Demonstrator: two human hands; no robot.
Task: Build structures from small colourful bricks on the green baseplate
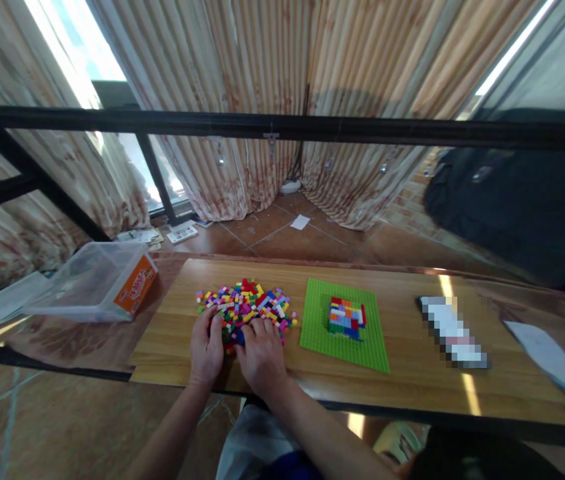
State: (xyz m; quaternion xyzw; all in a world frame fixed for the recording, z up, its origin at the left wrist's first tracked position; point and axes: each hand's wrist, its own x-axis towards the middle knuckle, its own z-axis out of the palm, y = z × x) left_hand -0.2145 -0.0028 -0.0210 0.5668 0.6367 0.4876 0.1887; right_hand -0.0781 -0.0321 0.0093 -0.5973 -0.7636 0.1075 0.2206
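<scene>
A heap of small multicoloured toy bricks (248, 301) is spread on the wooden tabletop. My left hand (206, 347) lies at its near left edge, thumb and fingers apart, touching the bricks. Over the near right part of the heap, my right hand (263, 353) is open with its fingers bent down onto the bricks. Dark blue bricks show close to its thumb; its fingertips are partly hidden. To the right, a green baseplate (318, 327) carries a low block of built-up bricks (345, 317) in red, white, blue, orange and green.
A clear plastic bin (87, 283) with an orange label stands left of the board (162, 347). On the right lie a blurred-out phone-like object (455, 333) and a white sheet (557, 353). A black metal bar (187, 123) crosses beyond the table, before curtains (257, 67).
</scene>
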